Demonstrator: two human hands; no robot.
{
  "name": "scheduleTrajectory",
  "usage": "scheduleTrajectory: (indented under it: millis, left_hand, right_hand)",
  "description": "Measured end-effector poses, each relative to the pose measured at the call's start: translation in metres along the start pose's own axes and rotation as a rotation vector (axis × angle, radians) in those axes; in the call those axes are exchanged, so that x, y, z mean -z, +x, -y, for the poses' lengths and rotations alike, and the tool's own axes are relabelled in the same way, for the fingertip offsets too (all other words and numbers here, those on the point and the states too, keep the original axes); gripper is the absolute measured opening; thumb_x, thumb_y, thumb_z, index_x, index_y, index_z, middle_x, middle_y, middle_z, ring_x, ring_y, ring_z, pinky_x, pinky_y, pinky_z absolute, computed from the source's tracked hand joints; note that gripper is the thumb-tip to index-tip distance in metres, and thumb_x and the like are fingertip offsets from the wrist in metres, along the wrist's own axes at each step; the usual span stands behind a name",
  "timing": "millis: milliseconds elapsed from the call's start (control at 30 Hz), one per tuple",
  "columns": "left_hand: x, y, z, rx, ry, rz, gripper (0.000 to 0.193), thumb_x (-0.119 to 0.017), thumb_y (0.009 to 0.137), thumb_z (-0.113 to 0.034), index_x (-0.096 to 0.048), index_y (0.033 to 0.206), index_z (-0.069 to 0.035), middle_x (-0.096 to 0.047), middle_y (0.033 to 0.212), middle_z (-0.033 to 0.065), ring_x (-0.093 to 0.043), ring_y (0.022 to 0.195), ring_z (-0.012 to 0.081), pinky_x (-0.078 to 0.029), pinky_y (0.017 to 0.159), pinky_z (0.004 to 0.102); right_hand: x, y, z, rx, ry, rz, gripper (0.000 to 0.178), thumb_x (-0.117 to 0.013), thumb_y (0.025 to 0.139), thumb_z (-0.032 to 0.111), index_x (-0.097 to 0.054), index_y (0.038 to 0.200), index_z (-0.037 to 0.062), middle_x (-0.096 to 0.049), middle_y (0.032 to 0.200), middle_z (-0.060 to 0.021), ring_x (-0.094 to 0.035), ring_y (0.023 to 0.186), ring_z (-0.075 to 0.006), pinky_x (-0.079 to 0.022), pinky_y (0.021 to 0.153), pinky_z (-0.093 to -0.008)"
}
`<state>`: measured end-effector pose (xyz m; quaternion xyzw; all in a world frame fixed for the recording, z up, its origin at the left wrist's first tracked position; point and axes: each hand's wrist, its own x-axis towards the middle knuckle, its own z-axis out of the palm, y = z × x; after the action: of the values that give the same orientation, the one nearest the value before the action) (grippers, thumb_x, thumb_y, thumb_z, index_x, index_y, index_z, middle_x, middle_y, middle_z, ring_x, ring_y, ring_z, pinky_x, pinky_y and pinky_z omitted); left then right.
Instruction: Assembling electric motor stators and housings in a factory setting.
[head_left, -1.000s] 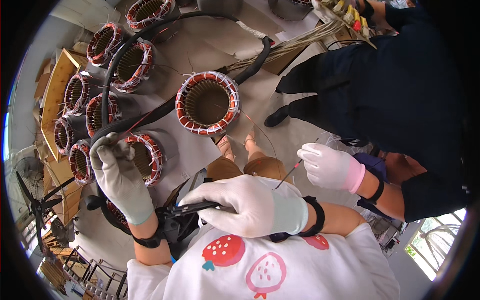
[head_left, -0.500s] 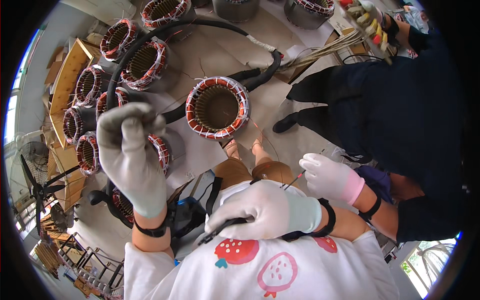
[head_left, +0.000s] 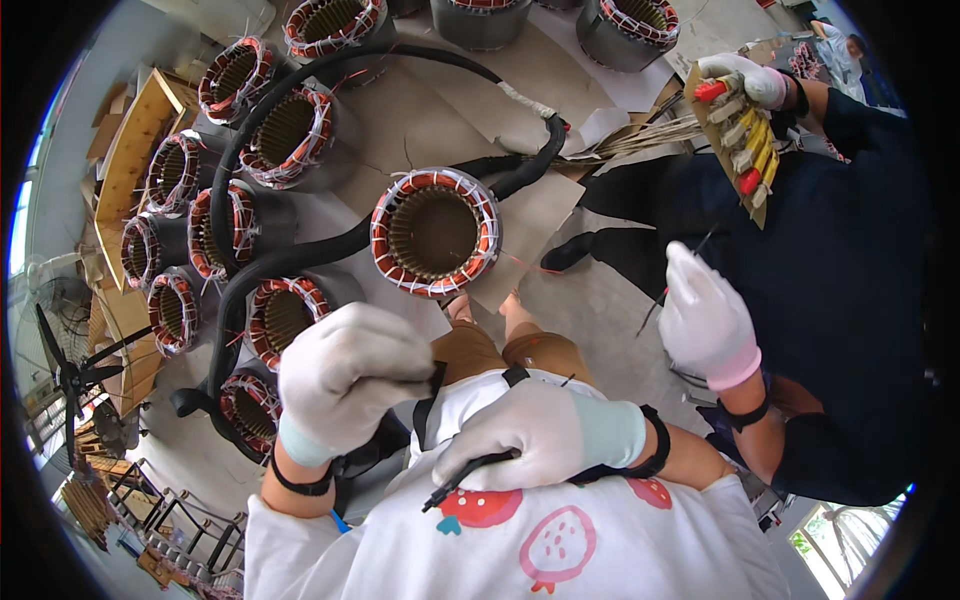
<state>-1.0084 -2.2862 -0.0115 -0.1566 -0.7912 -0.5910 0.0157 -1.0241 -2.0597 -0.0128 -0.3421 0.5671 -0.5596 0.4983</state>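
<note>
My left hand, in a white glove, is raised left of my chest with its fingers curled together. Whatever its fingertips pinch, if anything, cannot be made out; a dark strip shows beside them. In front of my shirt, my right hand is closed around a slim black tool whose end points down and left. Beyond my hands, a motor stator with orange windings laced in white cord stands upright, with a thin red lead at its right side.
Several more stators stand at the left and back. A thick black hose loops among them. At the right, a co-worker's gloved hand holds a thin dark wire; their other hand holds a board with yellow and red pieces. A fan stands far left.
My left hand has come down and right, toward my chest. My right hand keeps the black tool. The co-worker's near hand has moved up and right, and the board has swung into fuller view.
</note>
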Motion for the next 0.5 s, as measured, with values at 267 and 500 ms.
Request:
scheduleTrajectory:
  millis: [267,500]
  left_hand:
    - [0.006,-0.012,0.001,0.015,0.023,0.083,0.021,-0.078,0.07,-0.013,-0.068,0.087,-0.009,-0.063,0.082,0.005,-0.061,0.073,0.0248,-0.049,0.064,0.0345]
    - [0.003,-0.008,0.003,-0.078,-0.012,-0.123,0.017,-0.076,0.077,-0.019,-0.069,0.085,-0.006,-0.062,0.082,0.0059,-0.059,0.072,0.0243,-0.047,0.067,0.0361]
  right_hand:
    - [0.0,0.003,-0.005,-0.01,0.013,-0.076,0.023,-0.066,0.086,0.014,-0.072,0.108,0.0115,-0.071,0.093,-0.0064,-0.067,0.083,-0.0198,-0.051,0.076,-0.0297]
    - [-0.001,0.008,-0.001,0.002,-0.046,-0.078,0.022,-0.067,0.086,0.017,-0.072,0.107,0.0105,-0.071,0.091,-0.0072,-0.067,0.08,-0.0204,-0.051,0.074,-0.0295]
